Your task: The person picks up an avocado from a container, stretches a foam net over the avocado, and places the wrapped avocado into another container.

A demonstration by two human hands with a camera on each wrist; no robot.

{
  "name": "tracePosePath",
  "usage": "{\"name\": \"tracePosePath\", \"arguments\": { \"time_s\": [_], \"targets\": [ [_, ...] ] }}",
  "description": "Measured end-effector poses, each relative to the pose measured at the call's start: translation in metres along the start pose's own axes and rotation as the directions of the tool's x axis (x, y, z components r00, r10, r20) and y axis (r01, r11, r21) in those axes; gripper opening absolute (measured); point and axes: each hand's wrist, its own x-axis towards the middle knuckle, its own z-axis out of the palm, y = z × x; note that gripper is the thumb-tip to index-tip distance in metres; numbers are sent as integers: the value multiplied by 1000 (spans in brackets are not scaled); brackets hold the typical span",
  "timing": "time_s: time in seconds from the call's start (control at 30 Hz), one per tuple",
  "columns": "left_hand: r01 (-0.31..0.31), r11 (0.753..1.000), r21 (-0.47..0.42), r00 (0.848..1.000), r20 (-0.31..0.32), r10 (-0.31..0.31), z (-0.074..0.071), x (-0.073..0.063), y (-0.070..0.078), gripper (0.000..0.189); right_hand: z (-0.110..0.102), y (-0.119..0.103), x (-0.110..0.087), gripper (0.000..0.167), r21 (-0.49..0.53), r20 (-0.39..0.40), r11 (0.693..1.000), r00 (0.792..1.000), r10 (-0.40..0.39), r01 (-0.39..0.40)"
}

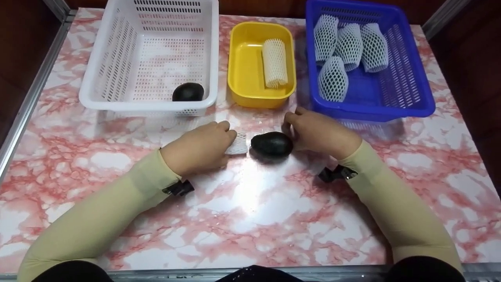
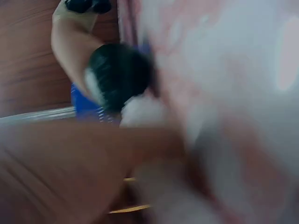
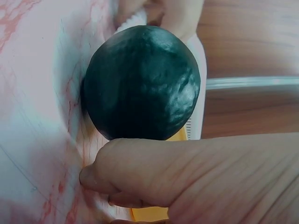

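Note:
A dark avocado (image 1: 272, 144) lies on its side on the marbled table, between the two hands. My left hand (image 1: 201, 147) grips a white foam net sleeve (image 1: 238, 144), whose free end points at the avocado, a small gap apart. My right hand (image 1: 323, 131) is at the avocado's other end, with its fingers loosely bent beside the fruit and not wrapped round it. In the right wrist view the avocado (image 3: 142, 84) hides much of the left hand. The left wrist view is blurred, with the avocado (image 2: 119, 77) in front of the right hand.
A white basket (image 1: 148, 105) at the back left holds another avocado (image 1: 188, 92). At the back middle, a yellow box (image 1: 246, 84) contains a foam net sleeve (image 1: 275, 62). The blue basket (image 1: 372, 111) at the back right holds several net-wrapped things (image 1: 333, 79).

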Motion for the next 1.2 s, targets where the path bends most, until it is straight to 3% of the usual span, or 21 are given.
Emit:
{"name": "tracePosePath", "arguments": {
  "time_s": [0.1, 0.2, 0.37, 0.57, 0.67, 0.87, 0.9, 1.07, 1.2],
  "targets": [
    [21, 997, -70, 998, 57, -17, -7, 0, -1, 30, -1, 0, 1, 36, 0, -1, 1000, 1000, 1, -1],
    [11, 992, -122, 998, 55, -4, -11, 1, -4, 29, 0, -1, 2, 35, 0, -4, 1000, 1000, -10, 10],
    [8, 991, -135, 998, 60, 0, -12, 3, -6, 10, 3, -2, 3, 35, 20, 6, 1000, 1000, -9, 9],
    [48, 985, -168, 990, 137, -25, -13, 8, -5, 55, 3, -2, 2, 37, 19, 14, 1000, 1000, 11, -11],
    [30, 986, -163, 990, 143, -7, -14, 11, -6, 58, 1, -2, 1, 38, -3, 6, 1000, 1000, 0, 0],
    [-1, 989, -148, 993, 116, 19, -14, 13, -8, 16, 0, -1, 0, 38, -19, 9, 1000, 1000, -2, 2],
    [0, 988, -154, 995, 103, 16, -14, 13, -8, 15, 0, -1, 0, 38, -19, 9, 1000, 1000, -2, 2],
    [62, 971, -233, 998, 16, -59, -11, 17, -9, 48, 0, 0, 1, 38, -21, -2, 1000, 1000, -7, 7],
    [79, 963, -259, 994, -47, -94, -10, 19, -8, 38, -1, 0, 1, 37, -33, -13, 999, 1000, -18, 18]
  ]
}}
